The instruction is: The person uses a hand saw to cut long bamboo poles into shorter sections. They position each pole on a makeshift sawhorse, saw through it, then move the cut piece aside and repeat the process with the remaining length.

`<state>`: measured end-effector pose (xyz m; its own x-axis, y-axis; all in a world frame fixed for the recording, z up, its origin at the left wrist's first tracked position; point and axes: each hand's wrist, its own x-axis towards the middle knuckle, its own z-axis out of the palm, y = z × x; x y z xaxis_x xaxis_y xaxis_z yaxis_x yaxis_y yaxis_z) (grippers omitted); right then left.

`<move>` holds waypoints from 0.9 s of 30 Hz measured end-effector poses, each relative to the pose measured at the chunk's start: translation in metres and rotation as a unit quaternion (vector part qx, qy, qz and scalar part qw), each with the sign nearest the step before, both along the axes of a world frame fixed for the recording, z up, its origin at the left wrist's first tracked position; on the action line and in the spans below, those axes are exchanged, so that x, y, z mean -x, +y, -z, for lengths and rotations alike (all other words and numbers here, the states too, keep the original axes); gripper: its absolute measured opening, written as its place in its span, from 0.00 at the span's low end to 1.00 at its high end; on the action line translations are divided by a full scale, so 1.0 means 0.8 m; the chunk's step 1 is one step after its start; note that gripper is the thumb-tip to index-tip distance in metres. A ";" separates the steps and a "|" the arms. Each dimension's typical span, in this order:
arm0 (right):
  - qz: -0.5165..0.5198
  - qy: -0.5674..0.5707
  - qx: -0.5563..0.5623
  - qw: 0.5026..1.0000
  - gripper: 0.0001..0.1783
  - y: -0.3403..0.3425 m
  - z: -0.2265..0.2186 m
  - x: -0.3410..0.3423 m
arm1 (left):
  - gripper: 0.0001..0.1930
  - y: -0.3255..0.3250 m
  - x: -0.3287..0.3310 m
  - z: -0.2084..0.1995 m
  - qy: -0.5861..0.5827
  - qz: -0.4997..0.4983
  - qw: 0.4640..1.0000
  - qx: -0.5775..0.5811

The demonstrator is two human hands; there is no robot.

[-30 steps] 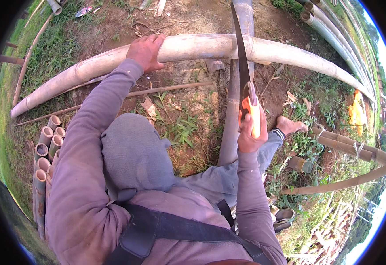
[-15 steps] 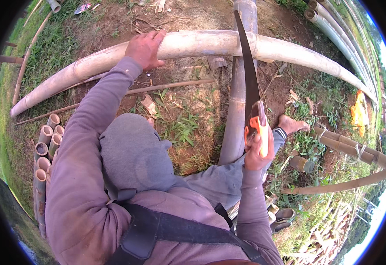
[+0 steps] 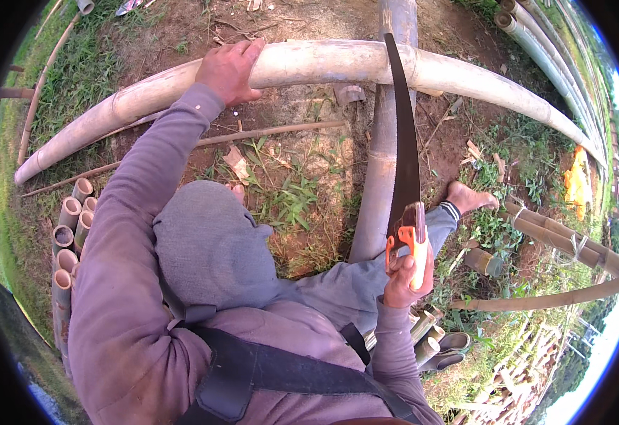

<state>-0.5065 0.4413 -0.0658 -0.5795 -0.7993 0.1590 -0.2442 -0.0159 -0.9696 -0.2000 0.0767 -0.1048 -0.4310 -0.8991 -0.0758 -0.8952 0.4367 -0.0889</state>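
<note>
A thick pale bamboo pole (image 3: 316,64) runs crosswise in front of me, over a greyer bamboo pole (image 3: 379,180) that points away from me. My left hand (image 3: 230,72) is clamped over the crosswise pole, left of the crossing, thumb on the near side. In my right hand (image 3: 407,280) is the orange grip of a handsaw (image 3: 407,159) with a long dark toothed blade. The blade's far end lies across the pale pole, near the crossing; whether it has cut in cannot be seen. My right hand is close to my bent leg.
Cut bamboo tubes (image 3: 63,237) stand bundled at the left. Long bamboo poles (image 3: 536,57) lie at the far right. Tied bamboo pieces (image 3: 564,237) are at the right, above a pair of shoes (image 3: 451,350). My bare foot (image 3: 471,198) rests on the ground beyond the saw handle.
My right hand has drawn the saw back toward me, so its tip lies nearer the pale pole. My left hand keeps its place on the pole.
</note>
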 end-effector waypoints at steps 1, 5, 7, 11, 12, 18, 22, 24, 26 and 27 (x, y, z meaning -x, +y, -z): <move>-0.003 0.003 0.007 1.000 0.28 -0.049 0.010 0.009 | 0.56 -0.001 0.001 0.001 0.005 0.005 1.000 0.003; 0.003 -0.012 0.023 1.000 0.19 -0.240 -0.023 0.019 | 0.56 -0.005 0.012 -0.011 0.013 0.010 1.000 -0.004; -0.003 0.009 0.026 1.000 0.20 -0.230 -0.022 0.014 | 0.56 -0.004 0.009 -0.015 0.012 0.008 1.000 -0.013; -0.008 0.008 -0.016 1.000 0.28 -0.058 -0.008 0.011 | 0.55 0.003 0.001 -0.021 0.003 -0.006 1.000 -0.022; -0.005 0.014 -0.015 1.000 0.30 -0.014 -0.008 0.007 | 0.55 0.002 -0.001 -0.014 0.007 -0.005 1.000 -0.018; -0.007 0.015 0.036 0.999 0.29 -0.067 0.006 0.005 | 0.55 -0.006 0.002 0.003 0.025 0.011 1.000 0.010; -0.001 0.040 0.043 0.998 0.20 -0.246 -0.021 0.028 | 0.54 -0.003 0.014 -0.011 0.015 0.009 1.000 -0.009; -0.004 0.029 0.013 0.999 0.21 -0.213 -0.020 0.015 | 0.54 0.000 0.010 -0.016 0.010 0.007 1.000 -0.020; -0.005 0.004 0.001 1.000 0.24 -0.146 -0.014 0.004 | 0.54 -0.004 0.002 -0.018 0.007 -0.004 1.000 -0.026; -0.005 -0.018 -0.009 1.000 0.26 -0.085 -0.008 0.002 | 0.54 -0.001 -0.001 -0.012 0.009 -0.006 1.000 -0.019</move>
<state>-0.5078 0.3732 -0.0591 -0.5771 -0.8074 0.1227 -0.2081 0.0001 -0.9781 -0.1992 0.0761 -0.0951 -0.4213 -0.9011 -0.1026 -0.9020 0.4281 -0.0559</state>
